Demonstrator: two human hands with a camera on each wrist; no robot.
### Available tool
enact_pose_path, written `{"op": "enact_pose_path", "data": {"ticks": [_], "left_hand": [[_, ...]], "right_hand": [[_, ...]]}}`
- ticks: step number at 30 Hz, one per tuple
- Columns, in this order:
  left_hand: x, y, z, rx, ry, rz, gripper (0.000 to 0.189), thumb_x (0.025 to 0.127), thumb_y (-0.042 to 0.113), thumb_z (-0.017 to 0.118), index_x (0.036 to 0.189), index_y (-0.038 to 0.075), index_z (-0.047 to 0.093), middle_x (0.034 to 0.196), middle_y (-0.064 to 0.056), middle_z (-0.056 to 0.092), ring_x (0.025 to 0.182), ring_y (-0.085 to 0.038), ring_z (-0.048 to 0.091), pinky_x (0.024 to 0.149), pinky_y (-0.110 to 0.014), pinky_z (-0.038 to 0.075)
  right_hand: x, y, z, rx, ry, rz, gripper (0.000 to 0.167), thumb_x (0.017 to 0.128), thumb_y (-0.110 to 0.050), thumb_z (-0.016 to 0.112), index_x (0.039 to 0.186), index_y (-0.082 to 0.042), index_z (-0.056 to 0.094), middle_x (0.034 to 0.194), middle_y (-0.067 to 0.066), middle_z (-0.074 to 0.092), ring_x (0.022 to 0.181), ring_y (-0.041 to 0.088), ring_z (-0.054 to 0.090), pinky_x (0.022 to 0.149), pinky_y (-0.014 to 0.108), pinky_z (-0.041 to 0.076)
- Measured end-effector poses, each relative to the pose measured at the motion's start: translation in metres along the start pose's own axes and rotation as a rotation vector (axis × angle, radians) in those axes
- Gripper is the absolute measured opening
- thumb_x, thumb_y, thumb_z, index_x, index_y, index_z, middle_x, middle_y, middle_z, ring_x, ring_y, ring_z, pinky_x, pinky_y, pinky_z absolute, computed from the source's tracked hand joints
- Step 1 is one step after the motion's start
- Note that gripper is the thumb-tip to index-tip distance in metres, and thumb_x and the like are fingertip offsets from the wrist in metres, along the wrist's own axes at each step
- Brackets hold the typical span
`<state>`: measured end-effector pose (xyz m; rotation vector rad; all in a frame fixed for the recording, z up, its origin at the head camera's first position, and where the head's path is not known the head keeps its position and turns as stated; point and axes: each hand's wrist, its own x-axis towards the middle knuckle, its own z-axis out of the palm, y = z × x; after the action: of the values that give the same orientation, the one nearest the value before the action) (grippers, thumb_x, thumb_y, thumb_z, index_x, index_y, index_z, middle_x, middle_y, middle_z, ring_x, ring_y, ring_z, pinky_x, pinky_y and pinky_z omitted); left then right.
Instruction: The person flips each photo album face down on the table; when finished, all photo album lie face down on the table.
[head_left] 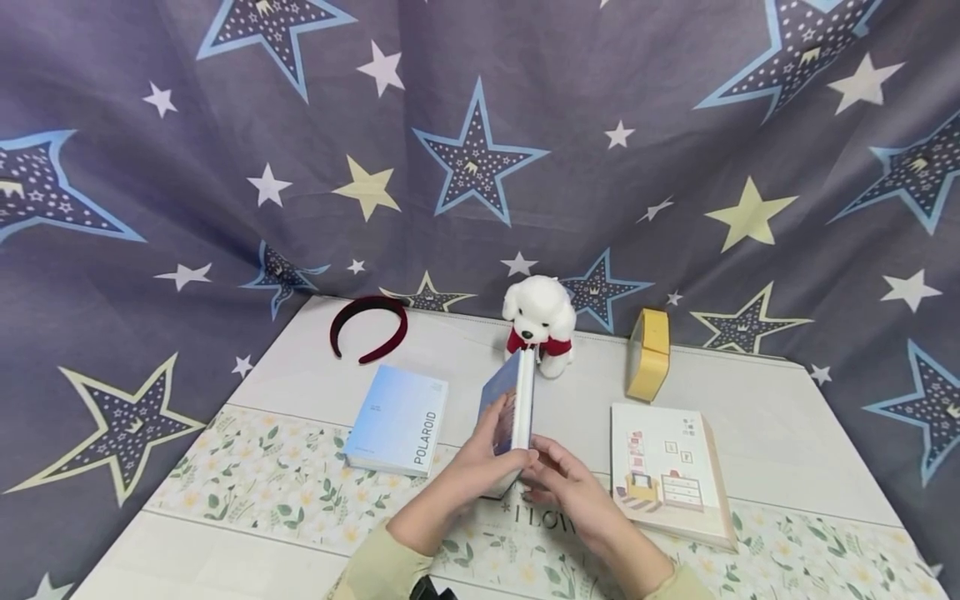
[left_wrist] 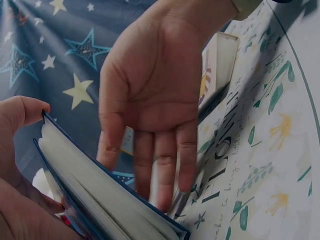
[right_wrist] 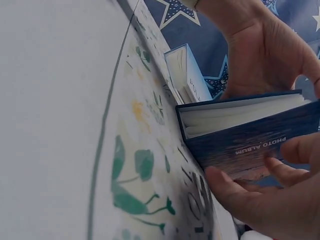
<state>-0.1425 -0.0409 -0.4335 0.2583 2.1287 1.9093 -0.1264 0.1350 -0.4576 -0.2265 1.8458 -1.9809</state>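
Note:
A dark blue photo album (head_left: 498, 387) stands upright on the table, its white page edges showing between the covers. My left hand (head_left: 478, 461) grips it, thumb at the near edge and fingers along the left cover. On the other side, my right hand (head_left: 573, 493) has its fingertips against the cover. Seen from the right wrist, the right fingers (right_wrist: 227, 187) touch the cover printed PHOTO ALBUM. In the left wrist view the right palm (left_wrist: 155, 85) faces the camera with its fingers extended beside the album.
Left lies a light blue POLAROID album (head_left: 397, 421), with a dark red headband (head_left: 369, 329) behind it. A white plush dog (head_left: 540, 312) sits just behind the held album. To the right are a white illustrated album (head_left: 667, 471) and a yellow upright object (head_left: 651, 354). A star-patterned curtain (head_left: 480, 50) hangs behind.

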Motion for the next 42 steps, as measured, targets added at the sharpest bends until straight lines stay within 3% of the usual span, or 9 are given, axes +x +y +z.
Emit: {"op": "enact_pose_path", "data": {"ticks": [4,13,19,27,34,42], "left_hand": [[-0.001,-0.002,-0.005,-0.072,-0.023,0.027,0.096,0.084,0.025,0.068,0.157,0.011,0.008,0.16,-0.016,0.016,0.145,-0.042,0.015,0.114,-0.059,0.015],[-0.009,-0.005,-0.021,-0.092,-0.024,-0.028,0.089,0.087,0.027,0.068,0.158,0.021,0.014,0.161,-0.017,0.009,0.147,-0.039,0.004,0.112,-0.065,0.007],[-0.014,-0.006,-0.028,-0.118,0.005,-0.051,0.087,0.087,0.027,0.067,0.157,0.016,0.017,0.161,-0.022,0.008,0.146,-0.043,0.004,0.112,-0.065,0.008],[-0.017,-0.005,-0.033,-0.23,0.031,0.04,0.089,0.085,0.013,0.061,0.157,0.007,0.01,0.158,-0.027,0.014,0.144,-0.042,0.016,0.114,-0.055,0.016],[-0.023,-0.001,-0.037,-0.272,0.077,0.101,0.08,0.085,0.0,0.053,0.156,0.008,0.015,0.153,-0.025,0.03,0.135,-0.042,0.037,0.108,-0.053,0.034],[-0.026,0.003,-0.042,-0.356,0.102,0.167,0.075,0.085,-0.009,0.045,0.154,0.005,0.021,0.152,-0.026,0.031,0.134,-0.042,0.039,0.1,-0.043,0.045]], "right_hand": [[0.001,0.003,0.0,-0.035,-0.033,0.016,0.057,0.103,-0.024,0.05,0.15,0.0,0.03,0.139,0.02,0.046,0.123,0.03,0.051,0.098,0.046,0.048],[0.0,0.001,0.002,-0.028,-0.11,0.058,0.052,0.106,-0.018,0.04,0.153,-0.002,0.025,0.151,0.03,0.029,0.129,0.037,0.046,0.098,0.046,0.048],[0.0,0.001,0.005,-0.041,-0.137,0.059,0.053,0.106,-0.018,0.04,0.153,-0.001,0.022,0.15,0.033,0.029,0.127,0.038,0.048,0.096,0.046,0.049],[0.001,0.003,0.008,-0.022,-0.14,0.075,0.068,0.105,-0.023,0.044,0.153,0.005,0.007,0.152,0.031,0.029,0.125,0.037,0.051,0.096,0.045,0.049],[0.002,0.005,0.01,0.037,-0.15,0.093,0.071,0.104,-0.02,0.046,0.153,0.007,0.002,0.154,0.031,0.022,0.126,0.033,0.051,0.098,0.044,0.048],[0.006,0.007,0.009,0.092,-0.114,0.093,0.083,0.098,-0.015,0.053,0.152,0.005,-0.007,0.157,0.028,0.018,0.122,0.028,0.055,0.096,0.043,0.049]]}}
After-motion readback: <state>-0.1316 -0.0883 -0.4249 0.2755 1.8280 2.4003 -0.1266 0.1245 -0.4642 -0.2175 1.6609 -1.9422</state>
